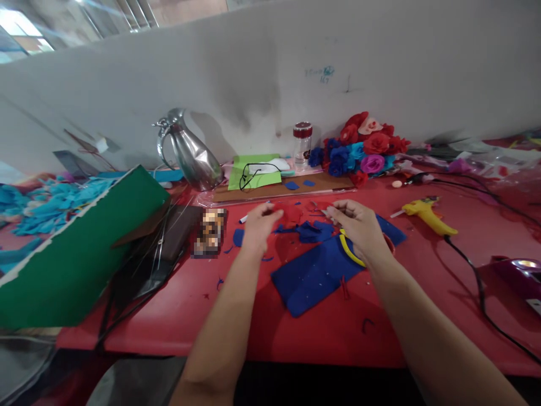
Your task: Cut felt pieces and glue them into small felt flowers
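Over the middle of the table, my left hand [258, 225] has its thumb and fingers curled close together beside a red piece [292, 213]. That piece blends into the red tabletop, so what the fingers hold is unclear. My right hand [358, 226] is closed in a pinch on something small and thin that I cannot make out. Below its palm, yellow-handled scissors [351, 251] lie on a flat blue sheet [315, 277], partly hidden by the hand. Crumpled blue scraps [313, 232] lie between the hands, and a small blue cut piece [238, 237] is left of my left wrist.
A yellow glue gun [429, 215] with a black cord lies right. Behind are a metal jug [190, 151], a lidded jar [302, 148], glasses [258, 171] on green paper and a bunch of fabric-like flowers [372, 145]. A green board [88, 248] leans left, near a dark bag [164, 248].
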Demonstrator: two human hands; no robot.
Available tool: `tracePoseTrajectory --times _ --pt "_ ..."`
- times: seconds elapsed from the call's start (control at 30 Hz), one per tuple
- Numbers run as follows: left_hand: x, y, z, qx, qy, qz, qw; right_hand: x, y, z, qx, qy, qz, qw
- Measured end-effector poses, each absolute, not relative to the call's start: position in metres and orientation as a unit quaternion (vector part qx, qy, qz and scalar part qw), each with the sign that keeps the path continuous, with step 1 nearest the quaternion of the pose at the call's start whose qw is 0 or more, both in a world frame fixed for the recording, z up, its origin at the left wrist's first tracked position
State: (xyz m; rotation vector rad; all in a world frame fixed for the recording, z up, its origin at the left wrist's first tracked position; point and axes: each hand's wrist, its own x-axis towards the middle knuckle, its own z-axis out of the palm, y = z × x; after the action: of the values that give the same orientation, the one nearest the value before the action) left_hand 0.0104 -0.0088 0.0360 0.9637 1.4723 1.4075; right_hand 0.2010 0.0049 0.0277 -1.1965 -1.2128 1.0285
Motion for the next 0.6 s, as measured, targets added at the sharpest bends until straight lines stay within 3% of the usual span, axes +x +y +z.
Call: tracePoseTrajectory --times 0.13,0.6 --pt "-0.02 -0.004 0.047 0.305 0.601 0.635 0.378 0.198 0.003 0.028 -0.499 -0.498 0.444 0.552" --pt "-0.074 -0.026 0.047 0.414 0.704 0.459 0.349 0.19 -0.003 0.028 -0.49 -0.493 0.429 0.576"
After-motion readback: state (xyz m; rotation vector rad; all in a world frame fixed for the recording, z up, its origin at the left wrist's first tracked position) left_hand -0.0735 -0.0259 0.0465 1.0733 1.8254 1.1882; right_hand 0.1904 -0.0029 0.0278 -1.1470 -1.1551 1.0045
